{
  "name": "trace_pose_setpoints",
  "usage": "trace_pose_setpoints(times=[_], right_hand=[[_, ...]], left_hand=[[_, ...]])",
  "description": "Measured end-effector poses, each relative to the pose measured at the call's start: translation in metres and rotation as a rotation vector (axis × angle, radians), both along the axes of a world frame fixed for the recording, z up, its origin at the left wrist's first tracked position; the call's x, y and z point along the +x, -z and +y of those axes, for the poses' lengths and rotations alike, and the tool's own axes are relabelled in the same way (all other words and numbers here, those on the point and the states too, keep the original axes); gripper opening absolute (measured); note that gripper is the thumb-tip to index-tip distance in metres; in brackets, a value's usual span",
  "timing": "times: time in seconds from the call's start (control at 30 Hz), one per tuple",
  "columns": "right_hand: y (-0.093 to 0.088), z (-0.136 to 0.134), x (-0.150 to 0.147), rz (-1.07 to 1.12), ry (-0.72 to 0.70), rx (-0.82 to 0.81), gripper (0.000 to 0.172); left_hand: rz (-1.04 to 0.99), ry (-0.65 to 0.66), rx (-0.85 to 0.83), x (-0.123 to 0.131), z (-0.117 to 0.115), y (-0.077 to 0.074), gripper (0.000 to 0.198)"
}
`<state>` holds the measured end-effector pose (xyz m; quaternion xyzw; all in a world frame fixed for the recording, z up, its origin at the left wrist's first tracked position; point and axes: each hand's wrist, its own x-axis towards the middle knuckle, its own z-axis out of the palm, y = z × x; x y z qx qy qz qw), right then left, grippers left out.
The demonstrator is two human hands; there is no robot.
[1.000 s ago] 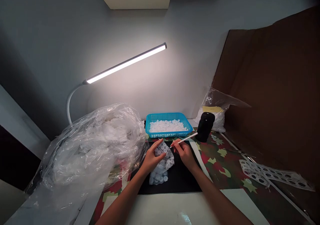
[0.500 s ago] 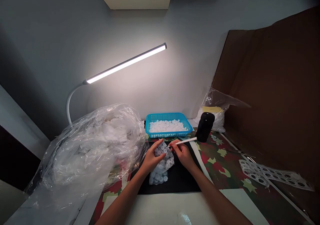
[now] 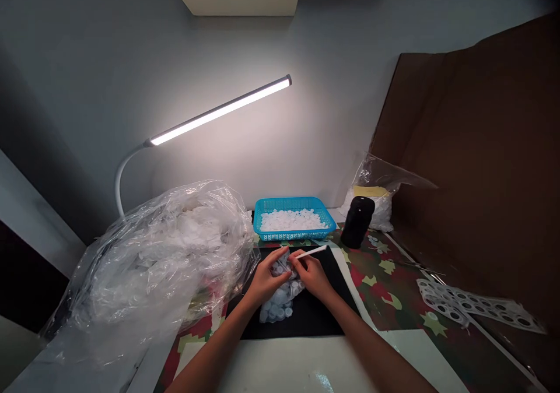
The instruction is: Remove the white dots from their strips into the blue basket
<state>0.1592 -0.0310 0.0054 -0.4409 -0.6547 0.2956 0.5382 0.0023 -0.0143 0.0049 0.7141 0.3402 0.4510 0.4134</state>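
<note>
Left hand (image 3: 265, 282) and right hand (image 3: 311, 275) are meeting over a small clear bag (image 3: 276, 311) of round, pale pieces, just below the centre of the frame. The left is grasping the bag's upper part, its thumb curving towards the middle while its fingers are arching over the far side. The right is pinching a thin white stick (image 3: 315, 251), whose free end is pointing up and right. The stick's near end is disappearing among the fingers, so I cannot tell whether it is touching the bag.

The bag is lying on a black mat (image 3: 308, 323), which is covering the middle of the worktop (image 3: 280, 364). Beyond it, a blue basket (image 3: 301, 235) is holding more small white pieces (image 3: 293, 220); a black container (image 3: 357, 224) is standing to its right. A large plastic bag (image 3: 170, 270) is filling the lower left, and a lamp (image 3: 221, 110) is shining from the upper left.

Judging by the grip, the step in hand is fine fingertip work at the bag's upper end. Any next move is calling for a steady left hold and a light right pinch, with the bag's loose contents staying undisturbed.
</note>
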Motion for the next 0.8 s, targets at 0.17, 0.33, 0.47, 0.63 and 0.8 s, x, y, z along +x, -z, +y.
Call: trace_pose_setpoints(times=[0.17,0.33,0.47,0.63,0.8], right_hand=[[-0.003,0.001,0.003,0.036,0.045,0.005,0.028],[-0.009,0.004,0.013,0.123,0.094,0.006,0.033],[-0.012,0.004,0.015,0.138,0.058,-0.009,0.034],[-0.014,-0.001,0.012,0.084,-0.009,-0.044,0.033],[-0.013,-0.003,0.010,0.034,-0.030,-0.046,0.032]], left_hand=[[0.006,-0.030,-0.027,0.000,0.003,0.001,0.058],[0.010,-0.078,-0.042,-0.001,0.006,0.004,0.058],[0.006,-0.091,-0.037,-0.002,0.006,0.006,0.058],[-0.005,-0.088,-0.028,-0.002,0.006,0.005,0.058],[-0.009,-0.083,-0.028,-0.002,0.006,0.005,0.057]])
